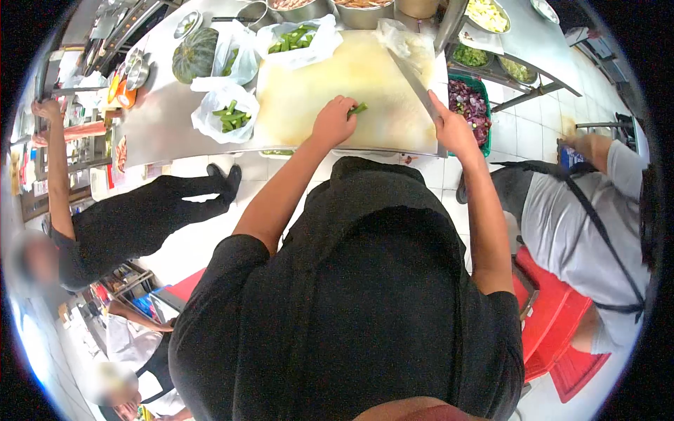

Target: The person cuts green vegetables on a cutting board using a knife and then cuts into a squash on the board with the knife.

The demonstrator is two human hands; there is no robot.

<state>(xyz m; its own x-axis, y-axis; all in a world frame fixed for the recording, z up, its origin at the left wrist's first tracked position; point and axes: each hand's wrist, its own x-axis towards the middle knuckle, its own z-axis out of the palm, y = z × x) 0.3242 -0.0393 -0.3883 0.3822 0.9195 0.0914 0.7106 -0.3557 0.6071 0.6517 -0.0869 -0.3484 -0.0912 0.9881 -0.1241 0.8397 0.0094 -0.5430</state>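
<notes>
My left hand rests on the pale yellow cutting board, its fingers curled round a short green vegetable piece that pokes out on the right. At the board's right side, my right hand grips the handle of a long knife, whose blade points up and to the left across the board. Left of the board, a white plastic bag lies open with cut green pieces inside. Another open bag with green pieces sits at the board's upper left corner.
A dark green pumpkin stands at the upper left. A clear bag lies at the board's top right. Right of the board is a green crate of chopped purple vegetables. Other people stand at left and right.
</notes>
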